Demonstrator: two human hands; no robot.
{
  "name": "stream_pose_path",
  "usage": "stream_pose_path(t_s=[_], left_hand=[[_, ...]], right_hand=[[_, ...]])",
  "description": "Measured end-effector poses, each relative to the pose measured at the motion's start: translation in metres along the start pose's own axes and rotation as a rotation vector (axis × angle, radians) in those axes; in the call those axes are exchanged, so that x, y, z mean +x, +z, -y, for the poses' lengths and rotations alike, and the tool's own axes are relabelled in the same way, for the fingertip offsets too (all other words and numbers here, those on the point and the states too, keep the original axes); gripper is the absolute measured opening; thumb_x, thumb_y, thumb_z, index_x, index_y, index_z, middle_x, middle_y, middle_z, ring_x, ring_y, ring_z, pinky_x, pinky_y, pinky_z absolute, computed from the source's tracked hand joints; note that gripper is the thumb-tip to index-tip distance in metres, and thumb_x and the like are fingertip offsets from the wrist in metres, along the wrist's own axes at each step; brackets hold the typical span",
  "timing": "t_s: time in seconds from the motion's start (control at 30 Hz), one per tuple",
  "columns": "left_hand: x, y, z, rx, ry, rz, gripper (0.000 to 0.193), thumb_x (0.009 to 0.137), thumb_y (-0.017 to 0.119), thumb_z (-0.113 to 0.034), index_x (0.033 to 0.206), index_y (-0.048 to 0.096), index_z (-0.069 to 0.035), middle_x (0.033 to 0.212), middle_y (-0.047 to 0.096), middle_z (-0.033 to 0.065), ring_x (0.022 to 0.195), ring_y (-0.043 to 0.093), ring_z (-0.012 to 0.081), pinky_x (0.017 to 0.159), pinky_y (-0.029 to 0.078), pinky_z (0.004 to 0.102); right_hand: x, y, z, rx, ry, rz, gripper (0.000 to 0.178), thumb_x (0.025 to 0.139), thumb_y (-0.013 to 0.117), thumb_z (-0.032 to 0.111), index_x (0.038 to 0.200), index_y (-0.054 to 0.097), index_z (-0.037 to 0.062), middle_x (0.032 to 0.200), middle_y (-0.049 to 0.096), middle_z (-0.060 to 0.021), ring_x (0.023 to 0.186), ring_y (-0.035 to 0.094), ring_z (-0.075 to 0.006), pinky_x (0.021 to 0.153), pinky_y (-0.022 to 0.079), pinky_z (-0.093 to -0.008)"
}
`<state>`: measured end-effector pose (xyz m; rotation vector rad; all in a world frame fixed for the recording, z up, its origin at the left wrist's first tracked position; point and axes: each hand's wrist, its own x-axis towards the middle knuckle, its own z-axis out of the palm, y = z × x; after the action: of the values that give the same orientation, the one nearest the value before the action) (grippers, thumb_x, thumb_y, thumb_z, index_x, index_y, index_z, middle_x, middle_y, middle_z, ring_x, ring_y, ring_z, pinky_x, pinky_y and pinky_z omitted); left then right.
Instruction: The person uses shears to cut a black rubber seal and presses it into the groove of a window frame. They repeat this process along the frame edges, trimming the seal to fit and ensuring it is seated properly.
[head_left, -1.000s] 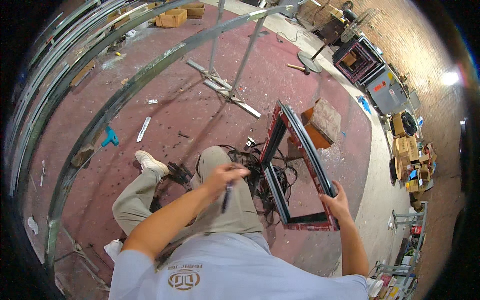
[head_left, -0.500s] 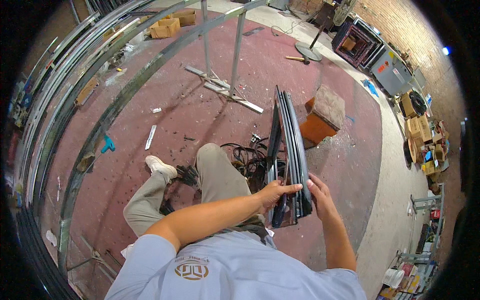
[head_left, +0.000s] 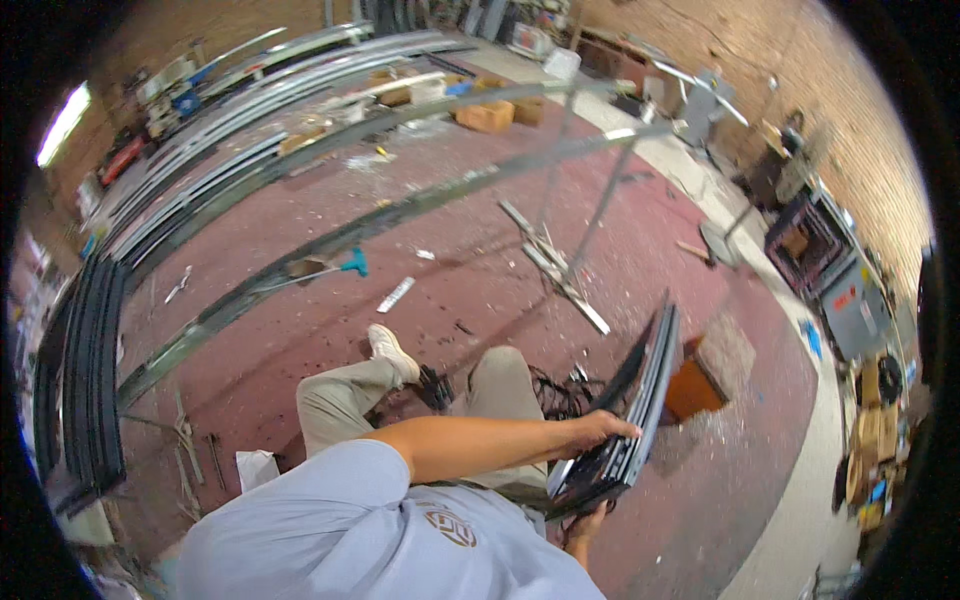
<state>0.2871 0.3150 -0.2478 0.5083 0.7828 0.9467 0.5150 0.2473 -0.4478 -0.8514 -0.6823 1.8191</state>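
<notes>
A stack of long, dark metal frames (head_left: 640,400) leans across the right side of my lap, its far end raised and its near end low. My left hand (head_left: 603,430) is closed over the stack's upper side, arm stretched across my body. Below the near end, my right hand (head_left: 588,528) grips the stack from underneath; the frames and my shirt hide part of it. Black strips or cables (head_left: 550,392) lie in a tangle on the floor just left of the stack. An orange-sided block with a worn top (head_left: 705,380) stands right beyond it.
A long metal rail rack (head_left: 400,195) crosses in front, with a teal-handled tool (head_left: 355,262) at its near rail. Dark profiles (head_left: 90,370) are stacked at far left. A white strip (head_left: 396,295) and a hammer (head_left: 697,251) lie on the red floor; cartons (head_left: 875,430) line the right.
My view has turned left. The stack's near end has tipped toward me, and my right hand has moved from its right side to beneath that end. My left hand keeps its hold.
</notes>
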Motion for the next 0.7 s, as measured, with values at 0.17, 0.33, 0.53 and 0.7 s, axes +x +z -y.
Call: stream_pose_path(t_s=[0.17,0.33,0.53,0.7], left_hand=[[-0.045,0.046,-0.059,0.071,-0.019,0.070,0.032,0.086,0.073,-0.044,0.086,0.074,-0.012,0.076,0.072,0.0026,0.060,0.065,0.0164,0.063,0.050,0.0354],[-0.074,0.043,-0.075,0.085,0.087,0.085,0.027,0.088,0.069,-0.038,0.084,0.072,-0.011,0.075,0.072,0.0024,0.058,0.066,0.0154,0.059,0.051,0.0312],[-0.177,0.033,-0.119,-0.026,0.414,0.165,0.043,0.089,0.071,-0.038,0.110,0.068,0.000,0.093,0.075,0.0102,0.074,0.073,0.0187,0.071,0.062,0.0333],[-0.288,0.012,-0.119,-0.193,0.595,0.067,0.046,0.091,0.068,-0.037,0.121,0.066,-0.001,0.106,0.074,0.0117,0.088,0.074,0.0206,0.083,0.061,0.0355]], right_hand=[[0.031,-0.085,-0.086,-1.223,-0.545,-0.140,0.053,0.092,0.062,0.038,0.127,0.063,-0.0019,0.121,0.067,-0.0158,0.106,0.063,-0.0349,0.096,0.051,-0.0457],[0.027,0.008,-0.028,-0.909,-0.730,-0.015,0.042,0.094,0.062,0.028,0.119,0.062,-0.0051,0.116,0.065,-0.0190,0.098,0.063,-0.0339,0.087,0.056,-0.0426],[0.044,0.133,0.065,-0.534,-0.593,0.113,0.055,0.098,0.047,0.048,0.098,0.067,-0.0032,0.089,0.066,-0.0127,0.083,0.065,-0.0292,0.073,0.053,-0.0432],[0.105,0.201,0.152,-1.005,-1.312,0.194,0.057,0.106,0.032,0.042,0.074,0.054,0.0004,0.068,0.054,-0.0100,0.060,0.050,-0.0234,0.057,0.039,-0.0400]])
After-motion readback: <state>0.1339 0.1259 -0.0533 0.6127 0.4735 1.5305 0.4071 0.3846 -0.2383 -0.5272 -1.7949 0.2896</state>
